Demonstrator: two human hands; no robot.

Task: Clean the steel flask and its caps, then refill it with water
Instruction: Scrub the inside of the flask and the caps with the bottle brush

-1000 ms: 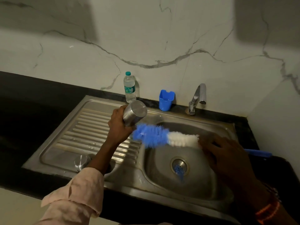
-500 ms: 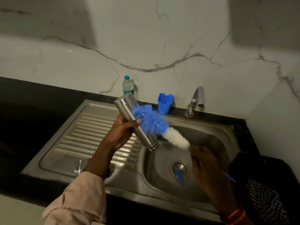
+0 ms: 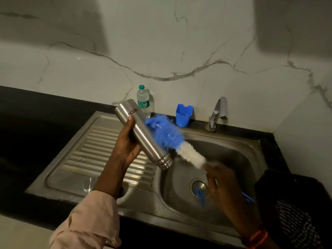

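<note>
head | left hand (image 3: 125, 148) grips smooth steel flask (image 3: 142, 133) | right hand (image 3: 222, 184) grips fluffy brush (image 3: 172, 141)

Domestic kitchen. A steel sink (image 3: 233, 150) with ribbed drainboard (image 3: 100, 155) is set into a dark counter (image 3: 36, 123) against a marble-patterned wall (image 3: 161, 51); a tap (image 3: 218, 112), a blue holder (image 3: 184, 115) and a water bottle (image 3: 143, 100) stand along the back edge.
</note>
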